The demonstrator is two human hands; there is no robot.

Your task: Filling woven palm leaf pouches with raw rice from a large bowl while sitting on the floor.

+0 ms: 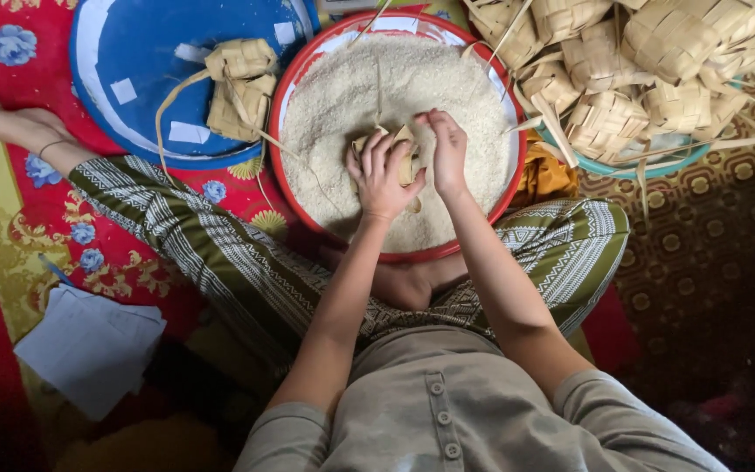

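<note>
A red-rimmed round basin [294, 70] full of white rice [342, 105] sits between my knees. My left hand [380, 179] grips a small woven palm-leaf pouch [405, 140] over the rice, its loose leaf strips sticking up. My right hand [447, 150] rests against the pouch's right side with fingers bent down at its opening; whether it holds rice I cannot tell.
A blue round tray [133, 79] at upper left carries two woven pouches [239, 87]. A teal basin [657, 156] at upper right is heaped with several empty woven pouches [648, 61]. White paper sheets [89, 345] lie on the red flowered mat [37, 218]; my legs in striped cloth [211, 245] frame the basin.
</note>
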